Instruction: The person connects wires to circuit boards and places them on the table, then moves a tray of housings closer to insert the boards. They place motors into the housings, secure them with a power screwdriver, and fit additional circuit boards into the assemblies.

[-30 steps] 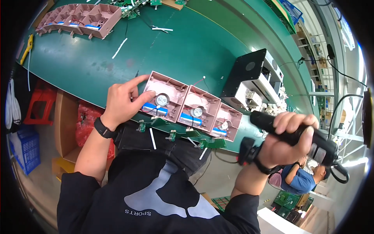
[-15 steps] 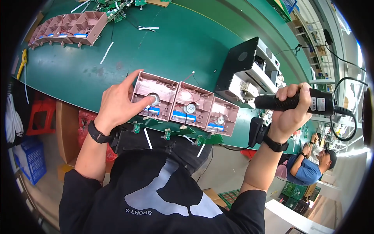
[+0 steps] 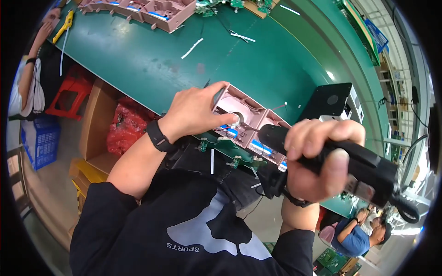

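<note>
A pink plastic housing (image 3: 252,106) with box-like compartments lies at the table's near edge. My left hand (image 3: 193,112) grips its left end, fingers at the outer wall and thumb inside by a round part that it mostly covers. In my right hand (image 3: 317,161) is a black corded electric screwdriver (image 3: 272,137), held tilted over the housing. Its thin bit points left, close to my left thumb; whether it touches anything cannot be made out. Blue battery cells (image 3: 260,147) sit in the compartments. The right hand and tool hide the housing's right part.
Green circuit boards (image 3: 229,148) hang along the near edge below the housing. A black-and-white device (image 3: 324,101) stands at the right. Another pink housing (image 3: 172,16), white strips and a yellow cutter (image 3: 63,27) lie farther off. Co-workers sit at far left and lower right.
My right hand has brought the screwdriver left and down, from beside the housing to over it. My left hand still grips the housing's left end. The whole view has shifted.
</note>
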`<state>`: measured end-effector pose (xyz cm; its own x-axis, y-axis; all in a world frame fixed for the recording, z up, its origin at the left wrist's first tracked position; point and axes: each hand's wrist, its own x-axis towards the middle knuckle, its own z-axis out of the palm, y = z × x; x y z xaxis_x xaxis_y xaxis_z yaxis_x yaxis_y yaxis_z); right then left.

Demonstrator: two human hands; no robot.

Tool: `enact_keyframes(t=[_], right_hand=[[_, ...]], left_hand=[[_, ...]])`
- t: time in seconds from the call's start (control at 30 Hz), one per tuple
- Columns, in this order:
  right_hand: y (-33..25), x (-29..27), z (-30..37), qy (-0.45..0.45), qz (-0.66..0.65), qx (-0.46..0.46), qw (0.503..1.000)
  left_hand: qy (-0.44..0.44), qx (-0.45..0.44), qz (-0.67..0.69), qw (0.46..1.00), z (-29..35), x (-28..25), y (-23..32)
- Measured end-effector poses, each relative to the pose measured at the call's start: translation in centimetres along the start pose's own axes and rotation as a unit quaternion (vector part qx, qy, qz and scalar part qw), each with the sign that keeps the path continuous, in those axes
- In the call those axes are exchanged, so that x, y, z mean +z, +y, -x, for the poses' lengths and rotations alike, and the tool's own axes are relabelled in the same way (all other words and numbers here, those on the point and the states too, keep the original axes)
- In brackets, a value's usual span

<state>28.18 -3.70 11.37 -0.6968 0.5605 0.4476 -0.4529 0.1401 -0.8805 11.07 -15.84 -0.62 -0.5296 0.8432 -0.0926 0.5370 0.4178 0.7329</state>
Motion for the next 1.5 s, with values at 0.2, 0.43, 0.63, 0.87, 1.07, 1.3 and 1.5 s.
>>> enact_keyframes(t=[0.2, 0.43, 0.63, 0.87, 1.07, 1.3, 1.5], right_hand=[[2.7, 0.6, 0.1, -0.003, 0.019, 0.030, 0.999], [4.0, 1.1, 0.2, 0.003, 0.030, 0.047, 0.998], [4.6, 0.2, 1.1, -0.015, 0.088, 0.021, 0.996], [3.9, 0.6, 0.6, 0.009, 0.177, -0.040, 0.983], [-4.3, -4.7, 1.8, 0.104, 0.051, -0.054, 0.992], [-7.5, -14.5, 1.5, 0.254, 0.181, -0.090, 0.946], [-5.2, -17.2, 0.2, 0.312, 0.186, -0.098, 0.927]], left_hand=[[-0.032, -0.015, -0.002, 0.999, 0.0, -0.6, 0.7], [-0.029, -0.008, -0.009, 0.999, -0.1, -0.7, 0.6], [-0.021, -0.005, -0.015, 1.000, -0.1, -0.2, 0.5], [0.023, 0.046, -0.014, 0.999, -0.5, 1.3, -0.8], [-0.038, 0.021, 0.036, 0.998, -0.2, -0.5, -0.3], [0.044, 0.059, 0.111, 0.991, 0.6, 0.9, -2.4], [0.076, 0.072, 0.111, 0.988, 0.3, 1.4, -2.4]])
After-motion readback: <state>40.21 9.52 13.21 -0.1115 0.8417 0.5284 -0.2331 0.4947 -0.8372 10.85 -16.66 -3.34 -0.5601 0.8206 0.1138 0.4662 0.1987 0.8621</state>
